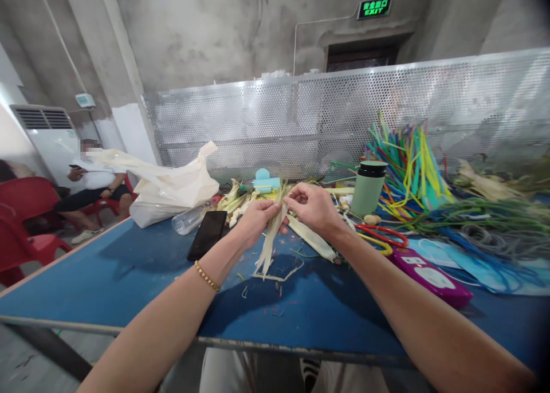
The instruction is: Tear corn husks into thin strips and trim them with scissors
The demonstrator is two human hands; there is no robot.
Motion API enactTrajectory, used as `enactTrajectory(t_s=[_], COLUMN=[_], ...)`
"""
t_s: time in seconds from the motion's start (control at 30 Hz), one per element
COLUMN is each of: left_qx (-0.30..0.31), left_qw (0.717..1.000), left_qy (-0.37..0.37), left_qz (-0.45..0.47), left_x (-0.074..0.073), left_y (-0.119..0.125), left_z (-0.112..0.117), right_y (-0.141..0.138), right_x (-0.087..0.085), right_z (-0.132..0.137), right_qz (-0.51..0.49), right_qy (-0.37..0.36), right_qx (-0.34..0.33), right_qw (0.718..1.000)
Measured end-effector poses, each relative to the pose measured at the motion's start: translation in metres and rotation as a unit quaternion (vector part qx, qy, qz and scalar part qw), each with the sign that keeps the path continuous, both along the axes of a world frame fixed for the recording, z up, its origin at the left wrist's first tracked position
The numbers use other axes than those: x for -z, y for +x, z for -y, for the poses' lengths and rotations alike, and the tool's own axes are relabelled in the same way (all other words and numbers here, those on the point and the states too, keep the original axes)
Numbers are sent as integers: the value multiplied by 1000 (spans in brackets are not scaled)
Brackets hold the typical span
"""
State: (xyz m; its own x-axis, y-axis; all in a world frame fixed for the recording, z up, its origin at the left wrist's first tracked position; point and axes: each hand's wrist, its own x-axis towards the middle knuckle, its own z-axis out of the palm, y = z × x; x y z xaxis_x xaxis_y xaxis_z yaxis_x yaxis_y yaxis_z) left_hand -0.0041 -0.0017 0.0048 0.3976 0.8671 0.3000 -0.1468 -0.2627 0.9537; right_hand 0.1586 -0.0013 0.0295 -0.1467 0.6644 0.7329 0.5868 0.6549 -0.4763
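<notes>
Pale strips of corn husk [270, 241] hang down over the table between my hands. My left hand [256, 220] pinches them from the left, thumb and fingers pressed together. From the right, my right hand [315, 208] closes its bent fingers on the upper part of the same husk. Just beyond and below my right hand lies another corn husk piece [313, 239] on the blue table [266, 313]. Thin husk scraps [279, 277] are scattered beneath the hanging strips. The exact contact between fingertips and husk is partly hidden by the fingers.
Left stand a white plastic bag [172, 195], a clear bottle [189, 220] and a black phone [207, 235]. Right are a green tumbler [368, 191], a purple box [433, 275], colourful strips [419, 172] and blue masks [476, 261]. A perforated metal panel [258, 124] borders the back. A person [97, 178] sits far left.
</notes>
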Motion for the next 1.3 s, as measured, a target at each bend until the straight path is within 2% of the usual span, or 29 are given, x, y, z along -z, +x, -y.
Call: enactTrajectory(t_s=[0.2, 0.37, 0.67, 0.87, 0.97, 1.03, 1.1, 1.2, 1.3], left_qx=[28, 56, 46, 31, 28, 32, 46, 77, 105], left_qw=[999, 997, 999, 997, 997, 997, 997, 996, 994], left_qy=[-22, -37, -8, -45, -47, -43, -40, -40, -30], left_qz=[14, 39, 16, 53, 62, 61, 51, 25, 12], left_x=[1, 1, -2, -6, -8, -8, -7, -6, -5], left_y=[0, 1, 1, -1, -2, -2, -2, -2, -2], left_z=[-1, 0, 4, 4, 3, 3, 3, 4, 5], right_y=[1, 1, -1, 4, 4, 2, -1, -4, -4], right_x=[2, 1, 0, -3, -4, -4, -5, -6, -8], right_z=[-2, -2, 0, -5, -2, 2, 6, 11, 12], right_qz=[6, 4, 12, -27, -70, -102, -135, -191, -202], right_qy=[18, 20, 6, 11, -81, -164, -210, -209, -193], right_qx=[-25, -10, 15, 56, -14, -106, -177, -210, -203], right_qw=[1000, 1000, 1000, 998, 994, 975, 952, 936, 939])
